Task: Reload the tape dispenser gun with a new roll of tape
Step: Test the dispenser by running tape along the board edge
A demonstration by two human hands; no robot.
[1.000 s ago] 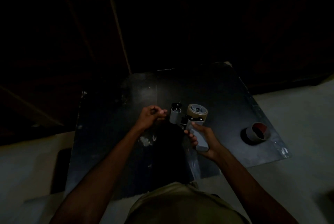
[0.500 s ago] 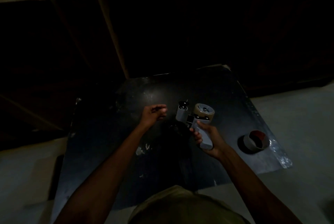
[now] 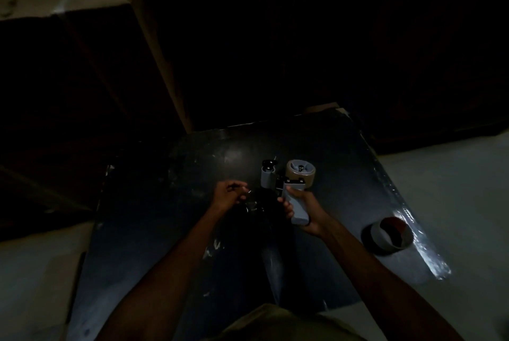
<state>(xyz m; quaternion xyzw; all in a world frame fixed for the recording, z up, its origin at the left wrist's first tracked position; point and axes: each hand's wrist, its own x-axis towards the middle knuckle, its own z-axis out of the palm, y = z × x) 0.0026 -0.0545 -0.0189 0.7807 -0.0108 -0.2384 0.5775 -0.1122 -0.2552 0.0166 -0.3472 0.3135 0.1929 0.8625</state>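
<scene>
My right hand grips the grey handle of the tape dispenser gun, held above the dark table. A brown tape roll sits on the gun's hub at its far end, and a grey roller with a black knob stands to the left of it. My left hand hovers just left of the gun, fingers curled and pinched together; the dim light hides whether a tape end lies between them. A second roll, its core showing reddish inside, lies on the table at the right.
The dark, glossy table has a shiny plastic-covered edge at the right. Dark cabinet-like furniture stands behind it. Pale floor lies to the right and left. The scene is very dim.
My right hand has held the gun steadily while the view shifted slightly. My left hand drew a little away from the roller, then came back near it, fingers still pinched.
</scene>
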